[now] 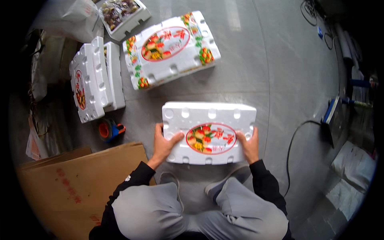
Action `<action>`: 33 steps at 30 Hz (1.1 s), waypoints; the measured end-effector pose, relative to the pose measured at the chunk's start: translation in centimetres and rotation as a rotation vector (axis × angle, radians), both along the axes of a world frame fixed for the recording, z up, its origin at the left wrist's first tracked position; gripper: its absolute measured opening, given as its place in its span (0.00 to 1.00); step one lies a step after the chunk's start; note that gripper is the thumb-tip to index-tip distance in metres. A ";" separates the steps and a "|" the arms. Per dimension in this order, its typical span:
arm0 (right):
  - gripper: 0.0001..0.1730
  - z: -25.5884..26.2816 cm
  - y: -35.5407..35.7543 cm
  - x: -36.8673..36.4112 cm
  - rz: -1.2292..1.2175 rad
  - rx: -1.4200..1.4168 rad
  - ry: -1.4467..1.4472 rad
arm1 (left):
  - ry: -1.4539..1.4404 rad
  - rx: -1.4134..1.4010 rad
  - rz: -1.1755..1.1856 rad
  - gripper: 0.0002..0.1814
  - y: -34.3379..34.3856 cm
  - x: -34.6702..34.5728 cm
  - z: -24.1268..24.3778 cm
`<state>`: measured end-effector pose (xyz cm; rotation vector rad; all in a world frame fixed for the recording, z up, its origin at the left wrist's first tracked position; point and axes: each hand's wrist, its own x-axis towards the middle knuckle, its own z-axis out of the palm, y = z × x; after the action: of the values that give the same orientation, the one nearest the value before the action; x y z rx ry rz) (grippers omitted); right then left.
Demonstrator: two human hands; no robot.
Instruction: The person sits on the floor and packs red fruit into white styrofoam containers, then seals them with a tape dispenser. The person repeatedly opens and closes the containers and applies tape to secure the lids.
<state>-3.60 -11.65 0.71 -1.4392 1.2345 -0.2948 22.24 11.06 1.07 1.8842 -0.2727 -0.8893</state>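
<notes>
A white styrofoam box [211, 115], printed with an oval fruit picture and red writing, is between my two hands above the floor, in front of my shoes. My left hand [166, 145] grips its left end, thumb on top; my right hand [249, 144] grips the right end the same way. Fingers under the edges are partly hidden. Beyond it a larger styrofoam box [172, 64] with similar print lies on the floor. To its left, a styrofoam lid [97, 75] leans against another white box [115, 75].
An open styrofoam box [129, 30] holds fruit in clear film at the top left. A tape dispenser [111, 129] lies near flattened cardboard [90, 177] on the left. At the right stand a flat device [332, 120] with a black cable [289, 156] and white sacks [354, 165].
</notes>
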 end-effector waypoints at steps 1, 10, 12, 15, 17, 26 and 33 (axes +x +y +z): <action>0.40 0.1 0.4 -0.4 0.002 -0.012 0.003 | -0.027 0.015 -0.021 0.41 0.2 -0.3 0.2; 0.58 7.4 -5.9 2.9 0.077 -0.588 0.149 | -0.004 0.062 0.008 0.43 0.2 0.6 -0.2; 0.61 12.5 -6.1 8.1 0.266 -0.853 0.089 | -0.005 0.084 0.013 0.43 0.8 0.5 0.1; 0.59 10.9 1.0 12.8 0.766 -0.886 0.045 | -0.001 0.057 0.012 0.43 0.2 0.2 -0.5; 0.56 3.7 3.3 12.6 1.166 -0.995 0.256 | -0.017 0.019 -0.001 0.43 -0.8 0.1 -0.4; 0.55 2.8 3.8 12.8 1.193 -0.921 0.283 | -0.046 0.090 -0.021 0.43 -0.8 0.9 0.6; 0.57 2.6 4.0 13.2 1.173 -0.961 0.291 | -0.024 0.157 -0.069 0.46 -0.5 1.6 0.7</action>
<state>9.55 -7.67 3.29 -2.8424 0.2106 0.1903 23.89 10.52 1.79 2.0423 -0.2916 -0.9587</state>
